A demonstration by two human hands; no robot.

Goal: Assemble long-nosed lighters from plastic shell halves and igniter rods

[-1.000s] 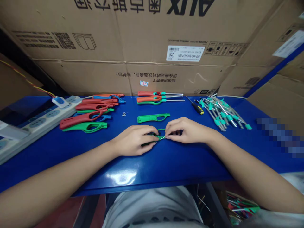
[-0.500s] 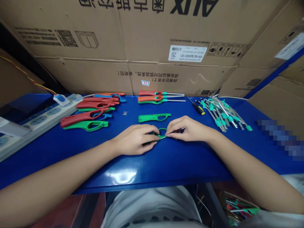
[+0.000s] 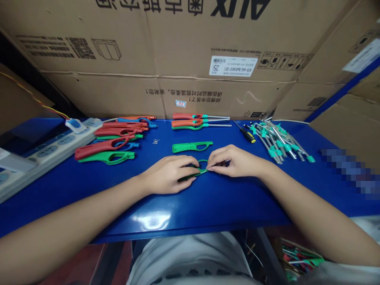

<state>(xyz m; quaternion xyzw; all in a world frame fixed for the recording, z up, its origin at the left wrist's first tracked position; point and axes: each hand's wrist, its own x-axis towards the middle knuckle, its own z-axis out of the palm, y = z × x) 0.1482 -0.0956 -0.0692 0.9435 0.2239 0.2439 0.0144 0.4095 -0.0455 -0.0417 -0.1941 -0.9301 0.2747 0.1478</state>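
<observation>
A green lighter handle shell [image 3: 203,171] lies low over the table's middle, mostly covered by my fingers. My left hand [image 3: 172,174] grips its body from the left, fingers curled over it. From the right, my right hand [image 3: 227,161] pinches at the shell's loop end with thumb and fingertips; any small part in that pinch is hidden. Just behind my hands rests another green handle half [image 3: 184,148], flat on the table. Farther back are several long-nosed lighters [image 3: 187,123] with red, orange and green handles and metal tubes.
Red, blue and green handle shells [image 3: 103,146] are piled at left beside a power strip [image 3: 56,148]. Tiny metal pieces [image 3: 156,141] lie nearby. Right of centre are a screwdriver [image 3: 247,135] and a heap of metal tubes [image 3: 282,142]. Cardboard [image 3: 184,87] walls the back.
Both hands stay nearly in place on the green shell, with only slight finger movement. The camera view has shifted very slightly.
</observation>
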